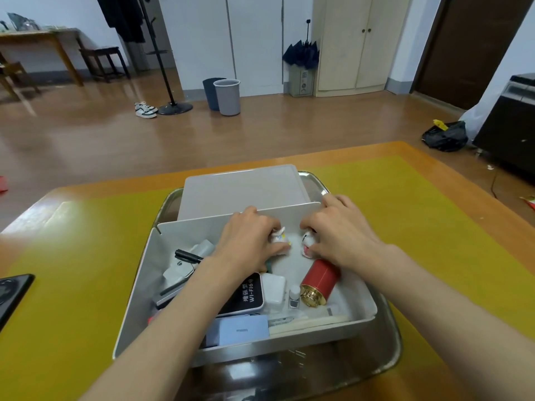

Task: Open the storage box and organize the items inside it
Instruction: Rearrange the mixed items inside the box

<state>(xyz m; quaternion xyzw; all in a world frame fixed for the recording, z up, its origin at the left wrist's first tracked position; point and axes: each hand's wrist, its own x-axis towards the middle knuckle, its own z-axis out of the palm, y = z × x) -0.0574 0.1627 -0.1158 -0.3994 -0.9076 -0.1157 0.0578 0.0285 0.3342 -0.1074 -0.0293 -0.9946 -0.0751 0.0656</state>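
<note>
storage box [139, 287]: white, open, seated in a metal tray [388, 328] at centre of a yellow-topped table [72, 256]; its lid [243, 188] lies flat at 12 o'clock, just behind the box.
left hand [249, 237]: inside the box toward 12 o'clock, fingers curled round a small white figurine [279, 237].
right hand [341, 233]: beside it at 1 o'clock, fingers curled round a second white figurine [307, 244].
contents: red canister [318, 280] on its side at 3 o'clock; small bottle [294, 296] and white adapter [273, 287] at centre; black wi-fi device [249, 295] under the left forearm; blue case [240, 329] at 6 o'clock; grey gadgets and a black pen [188, 256] at 9 o'clock.
black phone [11, 293]: table edge, far 9 o'clock.
</note>
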